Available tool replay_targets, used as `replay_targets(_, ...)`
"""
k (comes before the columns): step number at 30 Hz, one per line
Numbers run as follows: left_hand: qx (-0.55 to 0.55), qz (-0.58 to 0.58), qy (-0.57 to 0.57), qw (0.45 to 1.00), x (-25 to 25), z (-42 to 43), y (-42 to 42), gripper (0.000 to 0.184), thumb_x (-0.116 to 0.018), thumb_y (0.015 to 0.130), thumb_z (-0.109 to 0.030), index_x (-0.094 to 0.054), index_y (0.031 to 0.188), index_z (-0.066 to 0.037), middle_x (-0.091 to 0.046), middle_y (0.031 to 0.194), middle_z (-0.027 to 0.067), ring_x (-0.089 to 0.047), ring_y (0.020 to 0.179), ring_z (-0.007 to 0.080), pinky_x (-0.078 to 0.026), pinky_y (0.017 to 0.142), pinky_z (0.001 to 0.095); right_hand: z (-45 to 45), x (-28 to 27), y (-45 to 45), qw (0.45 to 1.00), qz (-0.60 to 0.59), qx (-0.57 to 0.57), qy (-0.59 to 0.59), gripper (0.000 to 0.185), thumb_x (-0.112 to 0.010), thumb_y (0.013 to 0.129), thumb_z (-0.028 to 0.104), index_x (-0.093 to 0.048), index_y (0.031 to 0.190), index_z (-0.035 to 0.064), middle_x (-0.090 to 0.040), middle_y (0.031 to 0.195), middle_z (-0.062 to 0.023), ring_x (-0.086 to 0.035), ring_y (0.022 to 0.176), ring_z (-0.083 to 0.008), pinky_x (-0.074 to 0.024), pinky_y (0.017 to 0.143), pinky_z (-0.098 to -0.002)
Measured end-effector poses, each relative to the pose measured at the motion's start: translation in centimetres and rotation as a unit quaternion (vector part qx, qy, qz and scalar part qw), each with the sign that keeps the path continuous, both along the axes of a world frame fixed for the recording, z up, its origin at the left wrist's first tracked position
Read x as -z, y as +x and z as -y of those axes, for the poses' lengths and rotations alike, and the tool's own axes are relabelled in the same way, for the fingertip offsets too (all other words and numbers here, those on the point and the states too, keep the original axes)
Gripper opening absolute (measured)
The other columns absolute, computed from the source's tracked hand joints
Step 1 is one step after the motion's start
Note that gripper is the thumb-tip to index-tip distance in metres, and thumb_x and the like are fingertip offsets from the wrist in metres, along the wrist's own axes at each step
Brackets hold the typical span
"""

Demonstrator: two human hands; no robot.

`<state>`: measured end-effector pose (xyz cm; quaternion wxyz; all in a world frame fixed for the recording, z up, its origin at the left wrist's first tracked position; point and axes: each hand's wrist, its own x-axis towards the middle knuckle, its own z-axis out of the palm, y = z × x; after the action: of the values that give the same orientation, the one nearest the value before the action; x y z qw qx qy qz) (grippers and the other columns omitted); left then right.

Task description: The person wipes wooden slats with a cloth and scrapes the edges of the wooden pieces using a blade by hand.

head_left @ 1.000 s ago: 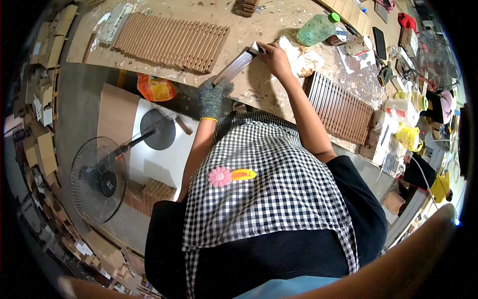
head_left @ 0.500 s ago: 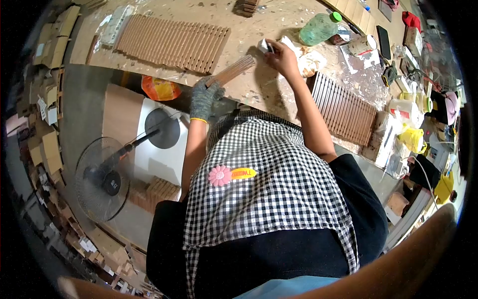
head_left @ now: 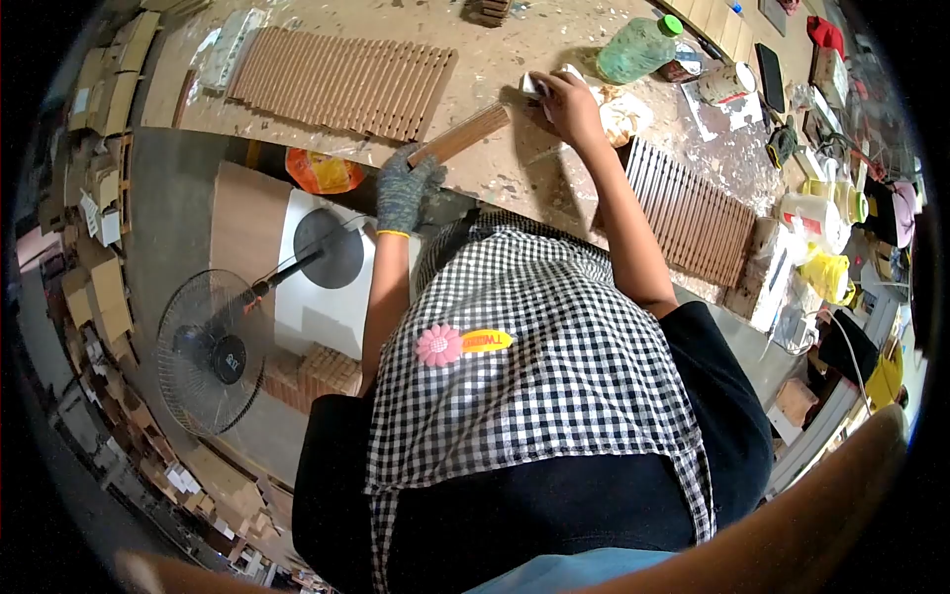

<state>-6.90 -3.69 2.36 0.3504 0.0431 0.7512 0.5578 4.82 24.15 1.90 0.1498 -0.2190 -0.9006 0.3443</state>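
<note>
My left hand [head_left: 404, 188], in a dark grey knitted glove with a yellow cuff, grips the near end of a brown wooden strip [head_left: 463, 135] at the table's front edge. The strip points up and to the right. My right hand [head_left: 566, 102] is bare and pinches a small white cloth [head_left: 532, 86] just beyond the strip's far end, apart from it. To its right lies a stained, crumpled cloth [head_left: 623, 115]. One row of brown slats [head_left: 341, 84] lies on the left of the table, another row [head_left: 688, 210] on the right.
A green bottle [head_left: 636, 49], a white cup [head_left: 726, 83] and a black phone [head_left: 770, 77] are on the table [head_left: 529, 183] at the back right. A standing fan [head_left: 213, 354] is on the floor at left, near an orange bag [head_left: 324, 171] below the table edge.
My right hand with the white cloth has come away from the strip's far end and moved right. The strip has turned in my left hand, its face now plain brown instead of shiny.
</note>
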Motion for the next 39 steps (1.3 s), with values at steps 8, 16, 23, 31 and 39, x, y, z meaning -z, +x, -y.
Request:
replay_targets(8,0.003,-0.042,-0.002,0.999,0.3,0.1,0.0,0.028,-0.065,0.086,-0.009,-0.059,0.107,0.008,-0.064,0.082,0.0095,-0.063,0.068,0.0135,-0.051,0.057,0.026,2.0,-1.4,2.1,0.625,-0.081,0.046,-0.775,0.042,-0.044,0.098,0.003,-0.035,0.138,-0.0025,-0.057,0.121,-0.0123,-0.06,0.107,-0.0222,-0.0507,0.099,-0.0346)
replay_targets(16,-0.027,0.001,0.04,0.999,0.1,-0.1,0.2,0.029,-0.065,0.087,-0.009,-0.059,0.108,0.009,-0.065,0.083,0.0108,-0.064,0.068,0.0138,-0.052,0.058,0.0255,2.0,0.7,2.5,0.663,-0.105,0.056,-0.739,0.044,-0.043,0.098,0.007,-0.04,0.141,0.0109,-0.057,0.109,-0.0095,-0.062,0.088,-0.0159,-0.0544,0.074,-0.0262)
replay_targets(23,-0.016,-0.015,0.021,1.0,-1.1,-0.5,0.4,0.029,-0.065,0.087,-0.008,-0.058,0.109,0.009,-0.065,0.084,0.0108,-0.064,0.067,0.0138,-0.052,0.057,0.0258,3.0,-2.6,1.9,0.694,-0.097,0.108,-0.705,0.04,-0.048,0.096,0.02,-0.051,0.135,0.0139,-0.053,0.104,-0.0018,-0.046,0.061,-0.0099,-0.045,0.06,-0.0222)
replay_targets(31,-0.005,-0.061,-0.001,0.998,-1.6,-0.8,0.9,0.029,-0.065,0.086,-0.008,-0.058,0.109,0.009,-0.066,0.085,0.0122,-0.065,0.069,0.0143,-0.052,0.059,0.0257,2.7,-0.9,2.5,0.655,-0.115,0.059,-0.744,0.037,-0.061,0.092,0.023,-0.058,0.126,0.0081,-0.059,0.099,-0.0007,-0.05,0.07,-0.0078,-0.0429,0.055,-0.0215)
replay_targets(39,0.025,-0.072,-0.055,0.996,-1.5,-0.9,1.0,0.033,-0.066,0.087,-0.012,-0.056,0.113,0.007,-0.065,0.097,0.0135,-0.065,0.078,0.0167,-0.054,0.068,0.0276,1.3,1.6,0.6,0.993,0.003,-0.04,-0.113,0.067,-0.078,0.077,0.024,-0.049,0.135,0.0084,-0.059,0.119,-0.0139,-0.064,0.089,-0.0223,-0.0534,0.077,-0.0331)
